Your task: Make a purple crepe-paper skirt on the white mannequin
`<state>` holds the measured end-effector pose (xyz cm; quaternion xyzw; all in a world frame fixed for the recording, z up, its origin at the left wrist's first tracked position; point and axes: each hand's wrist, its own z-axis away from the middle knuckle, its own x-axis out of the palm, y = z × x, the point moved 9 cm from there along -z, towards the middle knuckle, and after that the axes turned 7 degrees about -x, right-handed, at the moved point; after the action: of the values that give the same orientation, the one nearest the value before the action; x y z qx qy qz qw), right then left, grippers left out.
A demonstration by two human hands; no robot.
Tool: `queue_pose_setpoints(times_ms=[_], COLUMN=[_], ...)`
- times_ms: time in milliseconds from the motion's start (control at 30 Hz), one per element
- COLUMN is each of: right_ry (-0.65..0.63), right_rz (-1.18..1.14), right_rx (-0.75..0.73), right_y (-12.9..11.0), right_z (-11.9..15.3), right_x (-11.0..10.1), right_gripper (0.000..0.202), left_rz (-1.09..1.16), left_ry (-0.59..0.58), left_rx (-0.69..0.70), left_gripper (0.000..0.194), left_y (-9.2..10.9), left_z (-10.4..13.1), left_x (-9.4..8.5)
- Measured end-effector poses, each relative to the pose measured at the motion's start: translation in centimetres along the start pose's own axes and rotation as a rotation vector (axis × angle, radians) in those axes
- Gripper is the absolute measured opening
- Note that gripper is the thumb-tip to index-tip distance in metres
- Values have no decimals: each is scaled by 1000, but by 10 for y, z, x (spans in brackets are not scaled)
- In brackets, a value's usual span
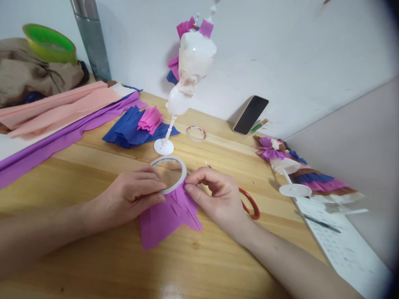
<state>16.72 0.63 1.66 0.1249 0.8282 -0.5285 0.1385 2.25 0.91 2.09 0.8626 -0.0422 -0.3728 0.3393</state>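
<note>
Find left hand [132, 193] gripping white-rimmed round tape roll [182, 168] at its near-left rim. See right hand [220, 195] pinching gathered top edge of purple crepe-paper piece [170, 216], hanging just below roll. Cannot tell exact fingertip contact; hidden by fingers. Note red curved handle [251, 203] partly behind right hand, remainder out of sight. Beyond roll, observe white figure on round-based stand [177, 101], top cut off by frame; beside it, pleated blue crepe paper [123, 128] under pink crepe-paper bundle [150, 120]. At right, make out paper-dressed figure [288, 166], skirt end blurred.
</note>
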Motion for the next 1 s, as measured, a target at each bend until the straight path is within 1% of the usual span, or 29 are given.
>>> queue_pose_setpoints(times_ms=[67,267,333,400,467,633,833,1000], right_ry=[-14,-38,-20,15,29,-7,-18,-138], right_rz=[1,-21,-11,-7,-47,-237,-411,-577], right_rx=[-21,-18,-28,-8,61,261,381,572], right_y=[-2,-4,-4,-1,7,30,35,45], right_z=[0,0,0,1,1,5,4,9], right_x=[0,2,2,-1,-1,7,12,24], right_gripper=[8,8,8,4,3,16,33,48], left_rz=[-1,-6,-7,-2,10,19,38,69], left_ry=[-7,-12,-8,-13,-14,-5,-17,-21], left_rx=[-5,-5,-12,-18,-13,12,48,172], left_gripper=[16,16,17,16,14,11,9,6], left_y=[0,0,-1,-2,-2,1,4,13], left_z=[0,0,0,0,0,1,0,2], left_x=[0,-1,-1,0,0,-1,-1,0])
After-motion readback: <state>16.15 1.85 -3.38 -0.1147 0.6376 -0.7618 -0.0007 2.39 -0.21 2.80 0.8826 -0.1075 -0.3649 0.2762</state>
